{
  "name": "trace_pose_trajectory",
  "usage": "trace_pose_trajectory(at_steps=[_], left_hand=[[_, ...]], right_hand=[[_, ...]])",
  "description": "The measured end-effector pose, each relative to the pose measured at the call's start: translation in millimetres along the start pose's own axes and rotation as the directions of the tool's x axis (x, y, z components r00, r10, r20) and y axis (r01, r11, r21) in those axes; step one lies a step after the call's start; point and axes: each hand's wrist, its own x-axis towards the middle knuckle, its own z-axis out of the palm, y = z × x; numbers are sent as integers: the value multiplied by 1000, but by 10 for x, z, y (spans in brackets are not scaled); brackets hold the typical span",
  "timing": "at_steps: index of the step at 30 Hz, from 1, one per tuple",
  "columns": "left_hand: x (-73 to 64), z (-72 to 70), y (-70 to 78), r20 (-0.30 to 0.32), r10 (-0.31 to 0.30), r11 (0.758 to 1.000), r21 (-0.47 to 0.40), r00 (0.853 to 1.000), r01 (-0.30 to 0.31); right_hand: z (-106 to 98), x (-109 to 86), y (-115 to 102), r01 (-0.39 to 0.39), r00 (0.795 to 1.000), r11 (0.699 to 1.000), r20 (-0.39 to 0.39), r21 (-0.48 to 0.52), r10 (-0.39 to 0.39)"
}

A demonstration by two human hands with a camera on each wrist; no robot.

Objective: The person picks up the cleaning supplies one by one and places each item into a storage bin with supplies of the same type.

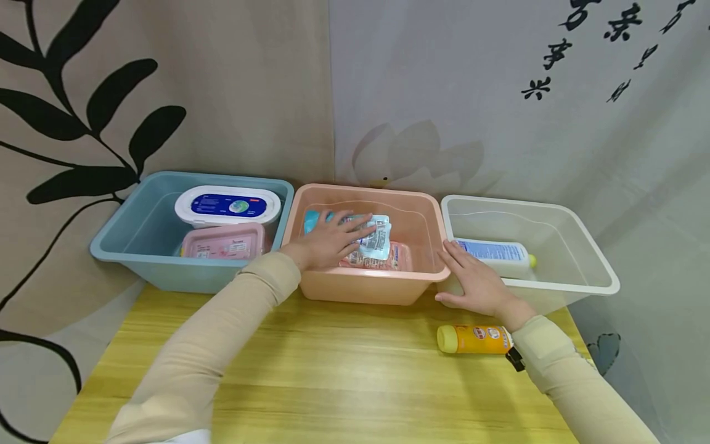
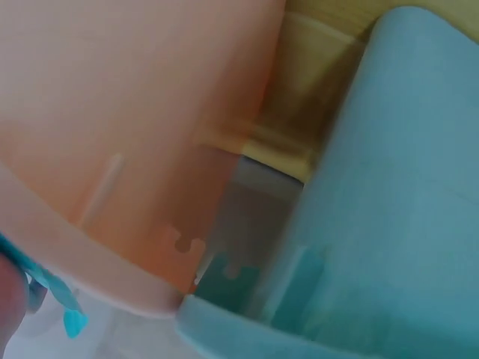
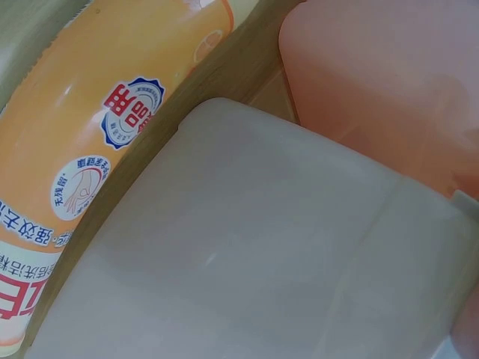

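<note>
In the head view my left hand [image 1: 327, 242] reaches over the front rim of the pink bin [image 1: 366, 290], its fingers spread across a blue-and-white packet [image 1: 377, 237]. Beneath that packet lies a pink packet [image 1: 400, 258]. A turquoise packet edge [image 2: 56, 288] shows beside a finger in the left wrist view. My right hand [image 1: 474, 280] rests with extended fingers at the front left corner of the white bin [image 1: 577, 288], close to the pink bin. Inside the white bin lies a white bottle with a blue label [image 1: 493, 251]. An orange bottle [image 1: 479, 340] lies on the table below my right wrist.
To the left stands a blue bin [image 1: 166, 271] holding a white wipes tub [image 1: 227, 205] and a pink-lidded box [image 1: 224, 242]. All three bins stand side by side on the wooden table [image 1: 333, 370], with a printed curtain [image 1: 444, 74] behind them.
</note>
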Motion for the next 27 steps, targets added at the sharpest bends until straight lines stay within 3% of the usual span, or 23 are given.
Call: trace_pose_trajectory(at_steps=[8,16,27], left_hand=[[6,53,-22,0,-8,1000,4,1000,8],[-15,67,-44,-129,-3,1000,-22,992,0],[-70,73,-56,-133,-40,999,-42,990,35]], right_hand=[[-5,-5,-7,0,1000,1000,5,2,0],[-13,-5,-10,0,1000,1000,2,0,0],[-19,1,-15,-4,1000,1000,13,2,4]])
